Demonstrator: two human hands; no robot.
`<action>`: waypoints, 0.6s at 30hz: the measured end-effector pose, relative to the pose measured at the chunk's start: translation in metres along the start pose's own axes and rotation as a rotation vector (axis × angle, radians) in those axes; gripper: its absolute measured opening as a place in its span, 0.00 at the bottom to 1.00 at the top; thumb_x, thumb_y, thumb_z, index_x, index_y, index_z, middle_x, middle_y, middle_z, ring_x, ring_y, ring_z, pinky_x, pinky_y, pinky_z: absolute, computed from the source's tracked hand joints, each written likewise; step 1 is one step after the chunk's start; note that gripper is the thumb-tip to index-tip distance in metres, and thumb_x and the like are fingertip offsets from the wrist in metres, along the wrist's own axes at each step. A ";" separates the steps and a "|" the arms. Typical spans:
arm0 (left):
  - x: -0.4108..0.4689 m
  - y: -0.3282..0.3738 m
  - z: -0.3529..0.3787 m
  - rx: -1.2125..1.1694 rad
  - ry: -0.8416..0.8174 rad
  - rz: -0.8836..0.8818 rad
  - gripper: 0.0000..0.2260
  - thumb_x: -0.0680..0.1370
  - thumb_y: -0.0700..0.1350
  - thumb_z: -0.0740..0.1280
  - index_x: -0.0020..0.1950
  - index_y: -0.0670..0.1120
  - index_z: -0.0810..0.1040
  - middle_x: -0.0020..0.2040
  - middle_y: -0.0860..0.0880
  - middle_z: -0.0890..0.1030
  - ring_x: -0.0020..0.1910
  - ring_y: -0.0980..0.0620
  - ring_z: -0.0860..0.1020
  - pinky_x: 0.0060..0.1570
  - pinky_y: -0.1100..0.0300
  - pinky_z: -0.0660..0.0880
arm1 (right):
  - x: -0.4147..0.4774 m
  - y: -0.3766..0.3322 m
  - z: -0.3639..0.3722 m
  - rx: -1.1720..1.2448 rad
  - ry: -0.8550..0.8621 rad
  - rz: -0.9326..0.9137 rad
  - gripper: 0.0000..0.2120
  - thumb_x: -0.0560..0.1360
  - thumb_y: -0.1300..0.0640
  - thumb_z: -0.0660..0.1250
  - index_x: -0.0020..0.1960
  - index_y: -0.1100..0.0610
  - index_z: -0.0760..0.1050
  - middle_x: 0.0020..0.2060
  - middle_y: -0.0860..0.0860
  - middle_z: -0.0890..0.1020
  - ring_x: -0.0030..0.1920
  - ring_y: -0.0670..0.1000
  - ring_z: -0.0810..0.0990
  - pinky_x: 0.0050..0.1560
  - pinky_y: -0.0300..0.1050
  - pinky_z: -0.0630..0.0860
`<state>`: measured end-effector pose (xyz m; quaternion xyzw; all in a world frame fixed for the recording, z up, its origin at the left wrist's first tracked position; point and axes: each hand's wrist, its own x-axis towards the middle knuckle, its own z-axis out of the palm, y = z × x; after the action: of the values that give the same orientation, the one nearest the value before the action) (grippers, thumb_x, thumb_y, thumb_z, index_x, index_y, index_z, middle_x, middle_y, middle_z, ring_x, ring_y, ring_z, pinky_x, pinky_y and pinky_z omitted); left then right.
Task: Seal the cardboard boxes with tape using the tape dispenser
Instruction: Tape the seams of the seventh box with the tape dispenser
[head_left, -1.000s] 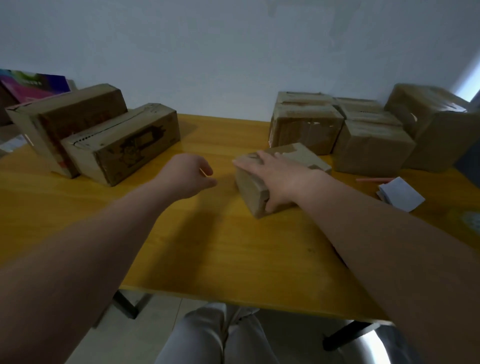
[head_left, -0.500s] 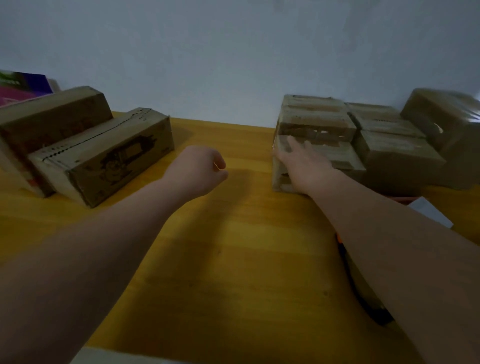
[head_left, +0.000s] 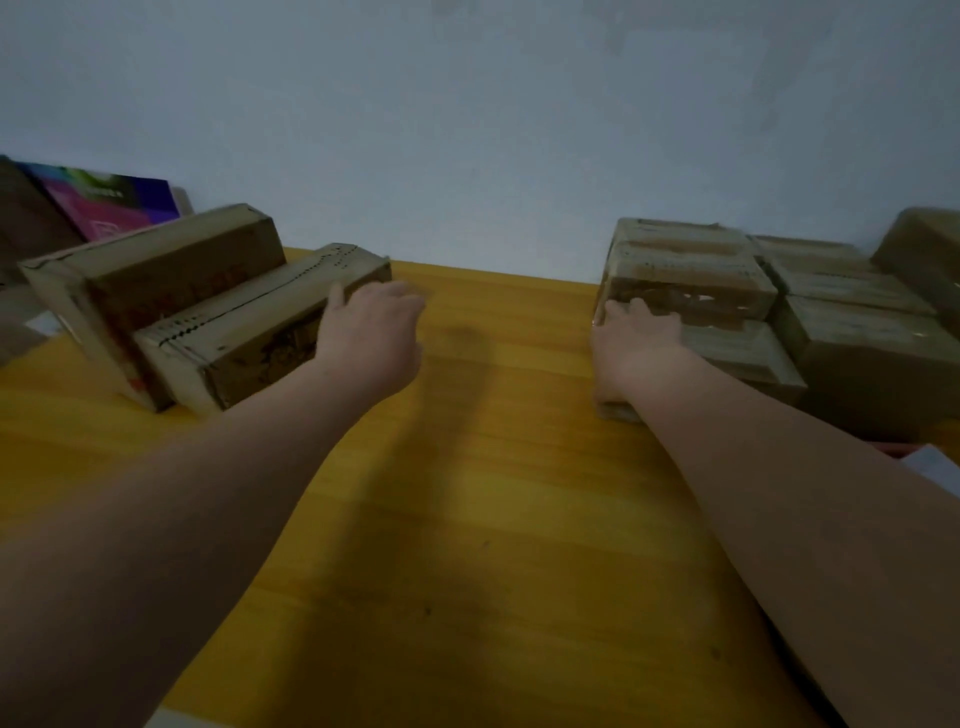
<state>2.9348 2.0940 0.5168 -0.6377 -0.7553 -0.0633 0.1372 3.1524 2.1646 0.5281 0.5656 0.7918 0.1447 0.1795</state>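
Since half a second ago, the left hand (head_left: 371, 338) has uncurled from a loose fist and moved over to the right end of the long cardboard box (head_left: 249, 327) on the left of the yellow table (head_left: 467, 519). Its fingers are now loose and spread, holding nothing. Motion blur smears the fingertips, so it is not possible to tell whether they touch the box or only hover beside it.

The right hand (head_left: 634, 348) lies flat on the left top edge of the small cardboard box (head_left: 737, 358), fingers straight and not curled round it. That box now sits pushed up against the stack of boxes (head_left: 685, 280) on the right, nearer the wall than a second ago. The right forearm covers the small box's near corner.

Behind the long box stands a taller cardboard box (head_left: 150, 275), touching it. Farther back, a colourful flat package (head_left: 104, 200) leans by the wall, partly hidden. On the far right, another box (head_left: 930, 260) is cut off by the edge of the view, as is a bit of white paper (head_left: 935, 462). Dim light and blur make the printing on the boxes unreadable.
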 end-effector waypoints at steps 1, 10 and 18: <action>0.001 -0.010 0.000 0.040 0.016 -0.034 0.16 0.77 0.46 0.64 0.65 0.49 0.72 0.66 0.47 0.71 0.67 0.44 0.68 0.69 0.38 0.58 | -0.001 -0.002 -0.001 0.012 0.027 -0.014 0.29 0.72 0.49 0.70 0.70 0.54 0.66 0.70 0.56 0.62 0.69 0.59 0.62 0.64 0.60 0.67; -0.028 -0.063 0.003 0.037 -0.244 -0.444 0.27 0.77 0.42 0.60 0.75 0.45 0.55 0.73 0.41 0.62 0.72 0.35 0.58 0.68 0.31 0.51 | -0.037 -0.024 -0.010 0.250 0.113 -0.092 0.23 0.77 0.50 0.65 0.70 0.51 0.66 0.68 0.54 0.68 0.67 0.58 0.65 0.56 0.56 0.73; -0.059 -0.058 -0.006 0.055 -0.097 -0.203 0.23 0.76 0.41 0.64 0.71 0.49 0.64 0.67 0.43 0.65 0.67 0.39 0.62 0.66 0.30 0.57 | -0.085 -0.018 -0.011 0.407 0.084 -0.095 0.23 0.77 0.51 0.63 0.71 0.47 0.65 0.62 0.52 0.74 0.57 0.55 0.74 0.45 0.48 0.76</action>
<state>2.8875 2.0266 0.5100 -0.5561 -0.8233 -0.0251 0.1107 3.1577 2.0782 0.5404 0.5457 0.8372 -0.0032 0.0351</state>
